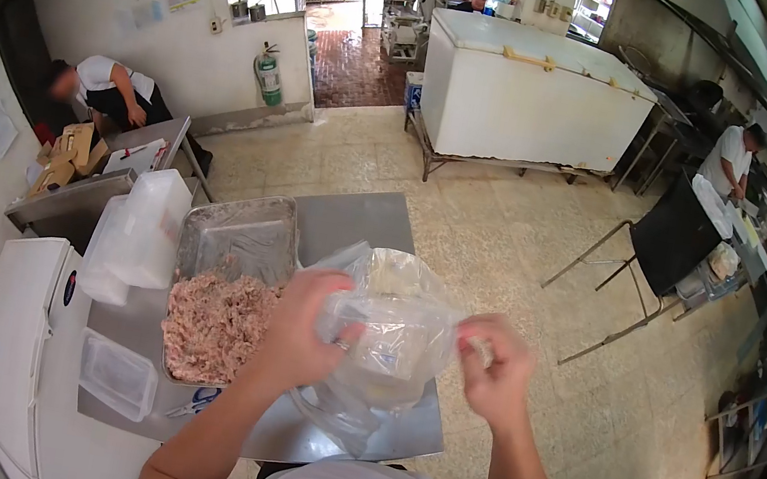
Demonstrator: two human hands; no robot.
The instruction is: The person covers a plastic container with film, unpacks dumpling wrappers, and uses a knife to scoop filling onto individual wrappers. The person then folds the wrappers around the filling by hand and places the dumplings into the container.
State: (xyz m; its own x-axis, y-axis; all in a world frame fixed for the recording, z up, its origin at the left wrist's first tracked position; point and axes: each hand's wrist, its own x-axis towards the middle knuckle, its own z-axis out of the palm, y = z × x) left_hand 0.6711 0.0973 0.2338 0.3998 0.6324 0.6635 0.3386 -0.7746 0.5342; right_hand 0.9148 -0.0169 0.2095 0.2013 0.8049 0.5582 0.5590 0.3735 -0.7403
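A clear plastic bag (392,338) is held up over the steel table, its film wrinkled and spread between my hands. My left hand (308,328) grips the bag's left side, with fingers curled over the film and thumb against it. On the other side, my right hand (496,368) pinches the bag's edge and is slightly blurred. Something pale shows through and behind the film, too obscured to name. Left of my left hand, a metal tray (245,216) holds a mound of pinkish ground meat (211,328) in its near half.
White plastic tubs (152,226), a small clear container (117,376) and scissors (199,400) lie on the steel table (358,210). A chest freezer (529,96) stands ahead. One person (124,90) bends at a left table; another (726,160) works at the right counter. A black high chair (673,237) stands right.
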